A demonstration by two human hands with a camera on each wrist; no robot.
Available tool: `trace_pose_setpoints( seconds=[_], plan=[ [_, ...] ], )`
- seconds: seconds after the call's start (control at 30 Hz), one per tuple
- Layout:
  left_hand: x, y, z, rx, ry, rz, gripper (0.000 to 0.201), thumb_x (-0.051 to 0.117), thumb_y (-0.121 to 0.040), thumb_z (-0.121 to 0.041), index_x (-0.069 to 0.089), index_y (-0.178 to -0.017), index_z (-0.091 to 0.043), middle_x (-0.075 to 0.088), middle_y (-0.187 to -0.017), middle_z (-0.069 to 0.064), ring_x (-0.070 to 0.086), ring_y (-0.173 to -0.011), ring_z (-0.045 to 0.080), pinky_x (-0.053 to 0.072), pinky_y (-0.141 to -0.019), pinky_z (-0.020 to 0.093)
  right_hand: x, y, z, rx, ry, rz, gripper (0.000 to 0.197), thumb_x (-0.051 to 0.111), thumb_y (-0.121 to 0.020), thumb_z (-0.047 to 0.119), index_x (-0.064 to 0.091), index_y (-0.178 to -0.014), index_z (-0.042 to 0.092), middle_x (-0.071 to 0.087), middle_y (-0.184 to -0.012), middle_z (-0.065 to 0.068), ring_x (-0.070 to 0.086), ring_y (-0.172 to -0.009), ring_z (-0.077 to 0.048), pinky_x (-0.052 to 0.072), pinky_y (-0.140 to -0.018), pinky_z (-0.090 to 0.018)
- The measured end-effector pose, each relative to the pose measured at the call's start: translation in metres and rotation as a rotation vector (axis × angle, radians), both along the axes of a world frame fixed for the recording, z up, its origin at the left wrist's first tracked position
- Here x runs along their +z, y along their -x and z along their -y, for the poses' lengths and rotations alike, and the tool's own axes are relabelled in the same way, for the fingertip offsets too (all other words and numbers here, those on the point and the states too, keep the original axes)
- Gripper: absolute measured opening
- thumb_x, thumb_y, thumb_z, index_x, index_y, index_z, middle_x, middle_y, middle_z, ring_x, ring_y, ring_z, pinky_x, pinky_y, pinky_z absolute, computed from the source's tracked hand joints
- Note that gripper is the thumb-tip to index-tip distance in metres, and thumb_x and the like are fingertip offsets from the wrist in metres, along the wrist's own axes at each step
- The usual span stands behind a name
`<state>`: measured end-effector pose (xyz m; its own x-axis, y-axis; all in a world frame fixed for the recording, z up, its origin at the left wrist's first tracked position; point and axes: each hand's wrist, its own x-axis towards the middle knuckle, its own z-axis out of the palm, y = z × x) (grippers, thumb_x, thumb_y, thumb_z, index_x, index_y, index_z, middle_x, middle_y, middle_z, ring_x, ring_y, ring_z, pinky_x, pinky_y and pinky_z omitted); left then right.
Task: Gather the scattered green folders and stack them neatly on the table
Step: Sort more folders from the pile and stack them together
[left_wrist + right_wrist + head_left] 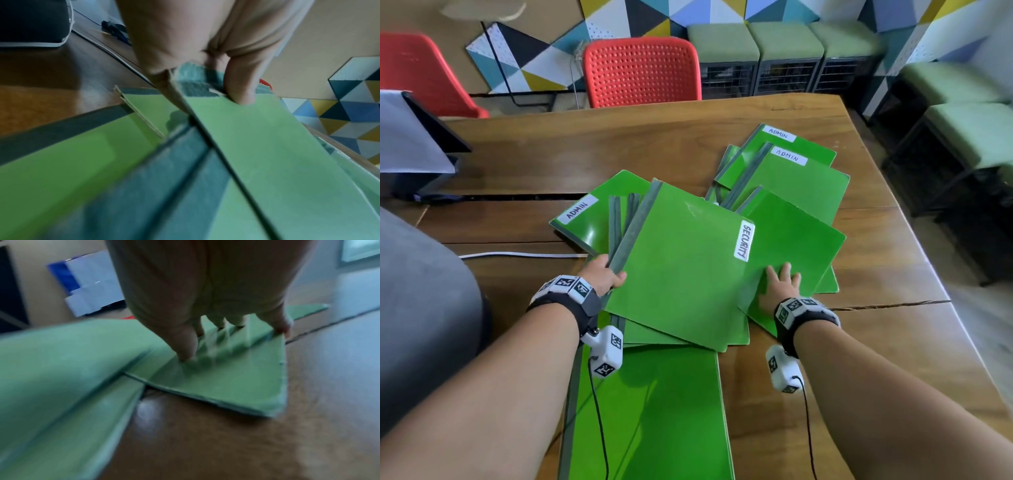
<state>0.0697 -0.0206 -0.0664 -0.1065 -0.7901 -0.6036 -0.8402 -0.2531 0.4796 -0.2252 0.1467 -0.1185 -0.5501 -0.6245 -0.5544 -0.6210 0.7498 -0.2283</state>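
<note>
My left hand [604, 274] pinches spine of SECURITY folder [678, 267], table [876, 260] centre. Right hand [779, 286] flat, fingers spread on folder right of it. Covers look stiff, glossy, slippery; grip spines.

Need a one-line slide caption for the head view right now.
Left hand grips the SECURITY folder by its spine; right hand presses flat on a neighbouring green folder.

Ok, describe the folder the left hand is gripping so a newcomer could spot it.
On the wooden table, find the green pile's middle. The topmost folder lies tilted, its grey spine pinched by the left hand. Only it reads SECURITY; neighbours read ADMIN.
</note>
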Motion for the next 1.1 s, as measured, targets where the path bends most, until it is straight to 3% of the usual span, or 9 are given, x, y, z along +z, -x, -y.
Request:
trace_pose_setpoints(
  seconds=[0.1, 0.2, 0.3, 0.47, 0.6, 0.73, 0.8, 0.9, 1.1],
  plan=[
    [0.0, -0.002, 0.013, 0.064, -0.014, -0.084, 0.048, 0.065, -0.088, -0.013, 0.044, -0.13, 0.001, 0.056, -0.116, 0.015, 0.055, -0.103, 0.029, 0.044, -0.089, 0.034, -0.001, -0.004, 0.001, 0.257, -0.006, 0.028, 0.089, 0.059, -0.085, 0.006, 0.009, -0.151, 0.037, -0.016, -0.16, 0.007, -0.013, -0.147, -0.029, 0.006, -0.11, -0.069],
    [-0.066, -0.023, 0.052, 0.159, -0.083, -0.134, 0.096, 0.082, -0.048, -0.029, 0.041, -0.134, -0.016, 0.056, -0.131, 0.018, 0.059, -0.114, 0.039, 0.049, -0.098, 0.05, 0.005, -0.001, 0.007, 0.376, 0.066, 0.039, 0.081, 0.058, -0.084, 0.002, 0.021, -0.149, 0.035, -0.009, -0.16, 0.01, -0.008, -0.148, -0.024, 0.003, -0.113, -0.063],
    [-0.138, -0.041, 0.078, 0.2, -0.115, -0.162, 0.101, 0.077, -0.028, -0.035, 0.047, -0.123, -0.024, 0.06, -0.123, 0.021, 0.063, -0.107, 0.042, 0.053, -0.089, 0.057, 0.01, 0.008, 0.01, 0.073, 0.133, -0.103, 0.077, 0.067, -0.083, 0.023, 0.026, -0.147, 0.027, 0.013, -0.159, -0.005, 0.015, -0.146, -0.028, 0.02, -0.116, -0.057],
    [-0.058, -0.009, 0.018, 0.135, -0.061, -0.039, 0.088, 0.083, -0.057, -0.014, 0.04, -0.133, -0.016, 0.058, -0.122, 0.018, 0.062, -0.109, 0.04, 0.053, -0.092, 0.051, 0.014, 0.012, 0.023, -0.307, -0.056, -0.063, 0.075, 0.075, -0.076, 0.037, 0.034, -0.135, 0.015, 0.038, -0.133, -0.017, 0.041, -0.123, -0.034, 0.041, -0.099, -0.049],
    [-0.082, -0.019, 0.032, 0.186, -0.214, -0.101, 0.109, 0.088, -0.04, -0.001, 0.038, -0.132, -0.034, 0.05, -0.13, 0.014, 0.056, -0.111, 0.042, 0.052, -0.086, 0.061, 0.007, 0.013, 0.032, -0.389, -0.118, 0.021, 0.056, 0.073, -0.072, 0.032, 0.033, -0.107, 0.015, 0.046, -0.108, -0.013, 0.054, -0.101, -0.032, 0.05, -0.09, -0.046],
    [-0.108, -0.023, 0.043, 0.226, -0.25, -0.136, 0.122, 0.095, -0.022, -0.013, 0.04, -0.13, -0.024, 0.054, -0.125, 0.019, 0.06, -0.107, 0.042, 0.054, -0.082, 0.058, -0.015, 0.017, 0.04, -0.329, -0.158, 0.117, 0.06, 0.073, -0.06, 0.041, 0.052, -0.106, 0.009, 0.053, -0.102, -0.011, 0.06, -0.081, -0.027, 0.054, -0.072, -0.04],
    [-0.097, -0.019, 0.037, 0.226, -0.155, -0.138, 0.115, 0.095, -0.034, -0.032, 0.04, -0.134, -0.016, 0.055, -0.132, 0.017, 0.059, -0.115, 0.038, 0.051, -0.095, 0.053, -0.006, 0.013, 0.045, -0.385, -0.094, 0.149, 0.045, 0.07, -0.07, 0.034, 0.057, -0.105, 0.009, 0.057, -0.103, -0.01, 0.06, -0.078, -0.025, 0.052, -0.064, -0.034],
    [-0.057, -0.012, 0.019, 0.207, -0.106, -0.096, 0.088, 0.078, -0.075, -0.025, 0.028, -0.145, -0.006, 0.041, -0.146, 0.014, 0.043, -0.131, 0.036, 0.038, -0.109, 0.048, 0.032, 0.009, 0.048, -0.452, 0.076, 0.267, 0.038, 0.059, -0.088, 0.013, 0.05, -0.123, 0.002, 0.06, -0.094, -0.008, 0.061, -0.075, -0.02, 0.053, -0.065, -0.031],
    [-0.014, -0.038, 0.007, 0.279, 0.043, 0.094, 0.052, 0.065, -0.088, -0.008, 0.041, -0.132, 0.006, 0.053, -0.13, 0.022, 0.052, -0.121, 0.038, 0.043, -0.098, 0.044, 0.098, 0.029, 0.046, -0.45, 0.434, 0.145, 0.054, 0.041, -0.09, -0.003, 0.035, -0.142, 0.012, 0.056, -0.125, -0.016, 0.061, -0.098, -0.03, 0.048, -0.066, -0.034]
  ],
)
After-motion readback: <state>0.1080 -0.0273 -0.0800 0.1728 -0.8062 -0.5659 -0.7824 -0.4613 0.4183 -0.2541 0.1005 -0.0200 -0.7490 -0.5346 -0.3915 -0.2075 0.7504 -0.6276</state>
